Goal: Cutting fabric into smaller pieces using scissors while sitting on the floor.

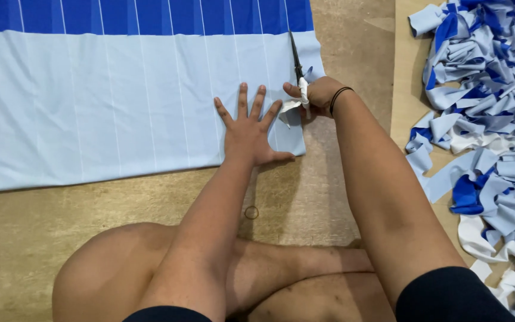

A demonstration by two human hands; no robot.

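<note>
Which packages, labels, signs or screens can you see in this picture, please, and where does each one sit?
None are in view: no package, label, sign or screen.
What shows instead is a light and dark blue cloth spread on the floor, the left hand flat on it, the right hand holding scissors, and a pile of blue and white strips at the right.

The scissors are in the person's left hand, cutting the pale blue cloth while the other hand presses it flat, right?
Not quite: the head view shows the scissors in the right hand. The left hand presses the pale blue cloth flat.
</note>
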